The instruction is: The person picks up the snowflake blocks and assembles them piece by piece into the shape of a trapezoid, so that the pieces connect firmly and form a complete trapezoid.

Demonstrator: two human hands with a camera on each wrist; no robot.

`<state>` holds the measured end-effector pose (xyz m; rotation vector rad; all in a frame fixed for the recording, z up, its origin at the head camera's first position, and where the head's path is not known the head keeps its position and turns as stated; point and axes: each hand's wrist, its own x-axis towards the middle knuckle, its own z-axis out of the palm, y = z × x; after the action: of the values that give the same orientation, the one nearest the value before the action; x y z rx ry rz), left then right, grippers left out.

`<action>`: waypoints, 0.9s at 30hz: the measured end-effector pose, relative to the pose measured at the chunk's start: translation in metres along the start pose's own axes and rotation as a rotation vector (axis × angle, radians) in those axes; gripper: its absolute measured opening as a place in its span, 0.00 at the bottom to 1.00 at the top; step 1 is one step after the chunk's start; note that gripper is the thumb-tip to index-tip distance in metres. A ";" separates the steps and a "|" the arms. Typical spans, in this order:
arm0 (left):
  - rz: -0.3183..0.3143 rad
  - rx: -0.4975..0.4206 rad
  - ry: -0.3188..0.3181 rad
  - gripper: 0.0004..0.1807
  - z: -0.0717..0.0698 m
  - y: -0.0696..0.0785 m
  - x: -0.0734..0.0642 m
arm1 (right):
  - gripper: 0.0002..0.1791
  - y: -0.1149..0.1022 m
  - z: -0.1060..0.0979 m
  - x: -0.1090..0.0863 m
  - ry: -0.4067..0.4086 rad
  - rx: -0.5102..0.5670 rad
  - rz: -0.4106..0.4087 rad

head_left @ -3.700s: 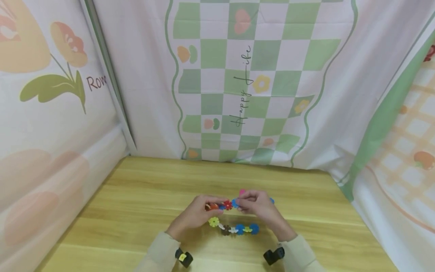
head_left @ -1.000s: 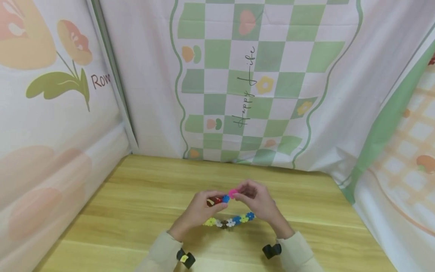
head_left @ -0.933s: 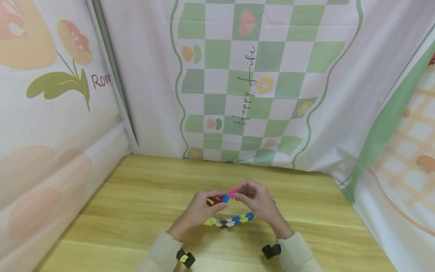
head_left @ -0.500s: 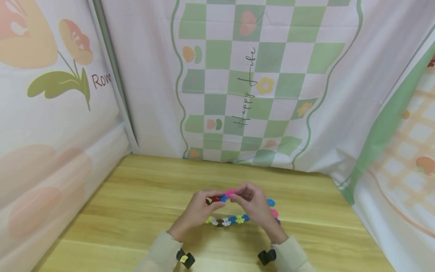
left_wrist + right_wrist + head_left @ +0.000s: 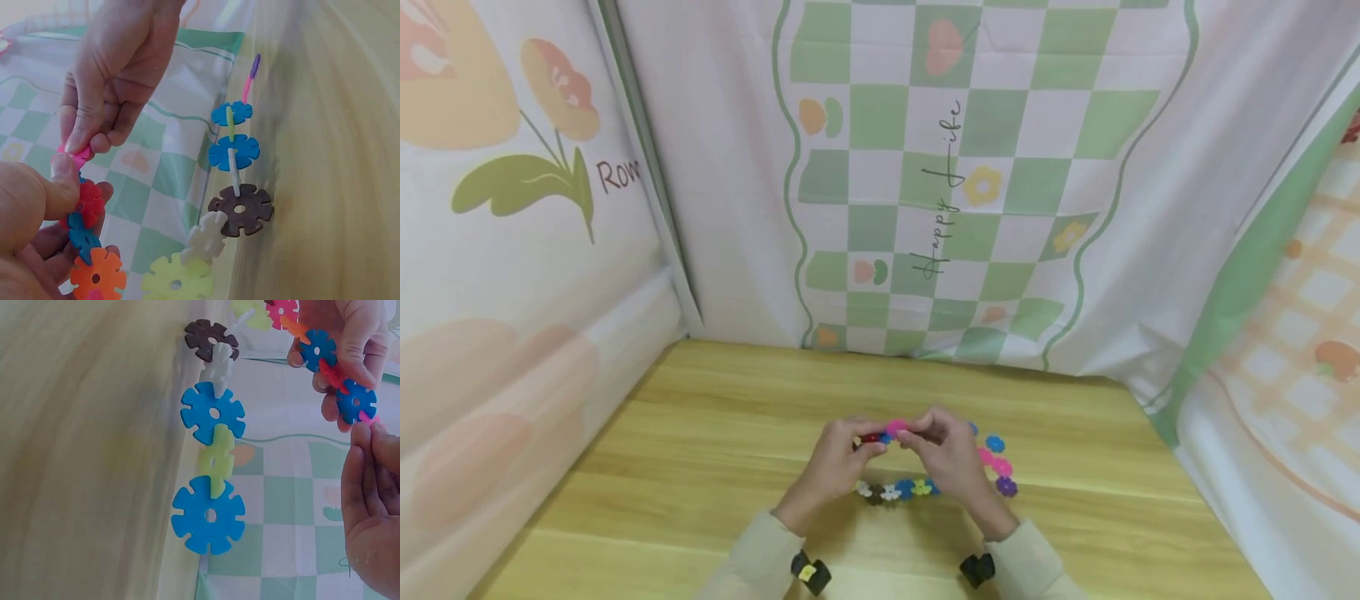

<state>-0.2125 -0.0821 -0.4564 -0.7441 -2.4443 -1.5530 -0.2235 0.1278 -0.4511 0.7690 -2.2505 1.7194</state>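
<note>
A chain of notched plastic snowflake discs hangs in a curve below my hands; its brown disc, yellow disc and blue disc show. My left hand grips the chain's upper end, where an orange disc, a red disc and a blue disc stick out between the fingers. My right hand pinches a pink disc between thumb and fingers, against that end blue disc. Fingertips partly hide where the pink and blue discs meet.
Right of my right hand, a blue disc, pink discs and a purple disc lie on the wooden table. A checked curtain closes off the table's far edge. Both wrists wear black bands.
From holding the chain farther right, my right hand came to pinch the pink disc, then moved left, bringing it against the end blue disc. Discs on the right came into view from behind the hand.
</note>
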 end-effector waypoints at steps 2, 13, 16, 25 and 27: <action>-0.003 0.006 -0.008 0.14 -0.001 0.000 0.000 | 0.03 0.000 -0.001 0.000 -0.019 -0.014 0.021; -0.132 -0.049 -0.088 0.17 -0.003 -0.007 0.001 | 0.21 0.021 -0.075 0.014 -0.167 -0.384 0.294; -0.159 -0.053 -0.098 0.18 -0.004 -0.008 0.002 | 0.21 0.037 -0.097 0.021 -0.182 -0.495 0.323; -0.171 -0.049 -0.107 0.19 0.000 -0.011 0.002 | 0.24 0.069 -0.112 0.024 -0.296 -0.594 0.474; -0.171 -0.047 -0.103 0.19 0.001 -0.011 0.002 | 0.21 0.073 -0.111 0.025 -0.298 -0.589 0.487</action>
<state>-0.2194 -0.0846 -0.4650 -0.6531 -2.6154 -1.6759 -0.2990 0.2394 -0.4672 0.3751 -3.1215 1.0017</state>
